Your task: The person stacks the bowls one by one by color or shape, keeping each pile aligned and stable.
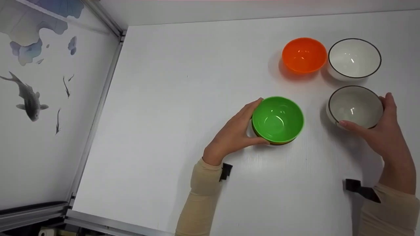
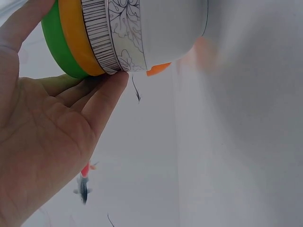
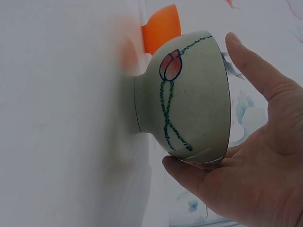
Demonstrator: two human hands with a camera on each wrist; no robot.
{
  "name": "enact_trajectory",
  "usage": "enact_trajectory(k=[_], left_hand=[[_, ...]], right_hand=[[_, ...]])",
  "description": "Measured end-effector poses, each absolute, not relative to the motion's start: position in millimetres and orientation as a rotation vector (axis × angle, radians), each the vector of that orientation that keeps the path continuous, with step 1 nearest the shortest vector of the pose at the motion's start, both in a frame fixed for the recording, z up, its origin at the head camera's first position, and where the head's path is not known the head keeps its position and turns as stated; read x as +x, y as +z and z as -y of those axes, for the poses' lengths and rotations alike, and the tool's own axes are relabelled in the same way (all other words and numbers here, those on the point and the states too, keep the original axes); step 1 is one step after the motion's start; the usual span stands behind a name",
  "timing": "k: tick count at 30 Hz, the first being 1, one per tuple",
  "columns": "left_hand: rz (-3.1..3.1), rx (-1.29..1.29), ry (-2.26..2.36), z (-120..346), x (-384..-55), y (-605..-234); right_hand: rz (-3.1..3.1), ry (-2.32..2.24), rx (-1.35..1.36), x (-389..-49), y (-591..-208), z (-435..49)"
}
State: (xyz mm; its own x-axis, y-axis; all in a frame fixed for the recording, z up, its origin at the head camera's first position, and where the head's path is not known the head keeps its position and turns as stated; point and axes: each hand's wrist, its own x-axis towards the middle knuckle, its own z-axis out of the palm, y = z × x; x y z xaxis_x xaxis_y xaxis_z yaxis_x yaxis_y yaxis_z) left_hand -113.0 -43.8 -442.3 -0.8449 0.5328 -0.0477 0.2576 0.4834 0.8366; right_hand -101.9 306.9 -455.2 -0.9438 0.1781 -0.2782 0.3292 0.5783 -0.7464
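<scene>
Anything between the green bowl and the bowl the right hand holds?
Head view: just bare white tabletop between the green bowl and the dark-rimmed bowl in the right hand.

The bowl stack (image 1: 278, 119) is over the table (image 1: 157, 114) (whether its foot touches the surface, I cannot tell). At the left side of the stack is the left hand (image 1: 234, 134). To the right of the stack, slightly farther back, is the single bowl (image 1: 356, 106), with the right hand (image 1: 382, 132) at its right side. Behind the stack, a little to the right, stands the first rear bowl (image 1: 304, 55); behind and farther right stands the second rear bowl (image 1: 354, 57). Well to the left of the stack is the side panel (image 1: 49, 157).
</scene>
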Motion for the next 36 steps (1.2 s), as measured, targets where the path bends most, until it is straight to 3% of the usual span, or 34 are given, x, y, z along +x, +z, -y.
enact_trajectory(k=[36], left_hand=[[-2.442, 0.674, 1.271, 42.8, -113.0, -442.7]], right_hand=[[-2.688, -1.235, 0.356, -100.6, -456.9, -308.7]])
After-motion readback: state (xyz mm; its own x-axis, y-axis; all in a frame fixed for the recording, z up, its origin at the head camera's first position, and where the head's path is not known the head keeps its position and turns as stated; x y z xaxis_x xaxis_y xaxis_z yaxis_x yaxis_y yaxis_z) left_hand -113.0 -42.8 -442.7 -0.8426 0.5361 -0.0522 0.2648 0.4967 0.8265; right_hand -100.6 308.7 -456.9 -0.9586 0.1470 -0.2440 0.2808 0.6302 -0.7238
